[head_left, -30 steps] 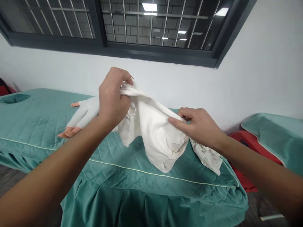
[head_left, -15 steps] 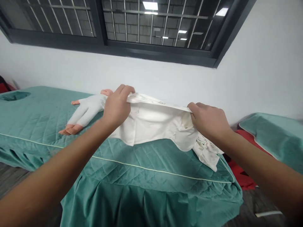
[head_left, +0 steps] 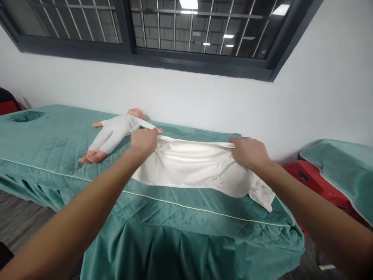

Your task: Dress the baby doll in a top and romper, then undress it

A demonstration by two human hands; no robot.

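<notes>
A white baby garment [head_left: 195,163] is stretched sideways between my two hands, its lower part lying on the green quilted bed cover [head_left: 186,221]. My left hand [head_left: 144,140] is closed on its upper left edge. At the upper right edge, my right hand [head_left: 249,151] grips the cloth in the same way. A patterned piece of the cloth hangs below my right wrist near the bed's front edge. Just beyond my left hand lies a baby doll [head_left: 119,130] on its back, dressed in white, with one arm stretched toward that hand.
Behind the bed runs a white wall [head_left: 198,103] with a dark-framed barred window [head_left: 201,66] above. A hole [head_left: 27,116] opens in the bed cover at the far left. On the right are a red object [head_left: 314,181] and another green-covered surface [head_left: 340,159].
Both hands have come down with the garment, bringing it closer to the bed. The doll's head and outstretched arm, partly hidden before, now show. The view has shifted slightly.
</notes>
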